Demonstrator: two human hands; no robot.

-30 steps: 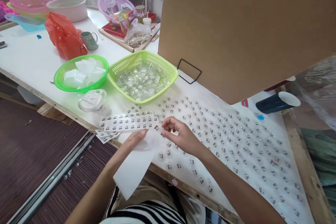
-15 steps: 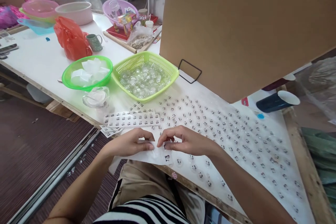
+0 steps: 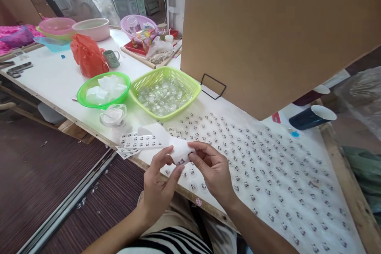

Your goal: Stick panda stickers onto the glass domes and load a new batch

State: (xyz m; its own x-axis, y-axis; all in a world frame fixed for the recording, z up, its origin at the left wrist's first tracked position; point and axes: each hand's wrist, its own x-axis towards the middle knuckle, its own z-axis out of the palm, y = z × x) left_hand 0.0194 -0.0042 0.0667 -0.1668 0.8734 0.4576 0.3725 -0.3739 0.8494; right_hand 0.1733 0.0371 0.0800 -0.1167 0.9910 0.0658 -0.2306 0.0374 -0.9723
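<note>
A white backing strip (image 3: 180, 146) printed with small panda stickers curls between my hands above the table's front edge. My right hand (image 3: 212, 168) pinches its right end between thumb and fingers, beside a panda print. My left hand (image 3: 160, 180) is at the strip's lower left, thumb and index finger spread apart, their tips close to the paper. Whether they touch it is hard to tell. More panda sticker sheets (image 3: 139, 141) lie stacked just behind, partly under the curled strip. Clear round pieces with panda prints (image 3: 253, 158) spread in rows over the white table.
A yellow-green basket (image 3: 196, 87) holds many clear domed pieces. Left of it stand a green bowl (image 3: 81, 97) of white paper scraps and a clear container (image 3: 113, 116). A large cardboard panel (image 3: 268, 39) rises at the back right, near a dark cup (image 3: 311, 118).
The strip has lifted and curled up toward the sheets behind. My left hand has turned upright and spread its fingers. My right hand has tilted, pinching the strip's end. The view has shifted slightly.
</note>
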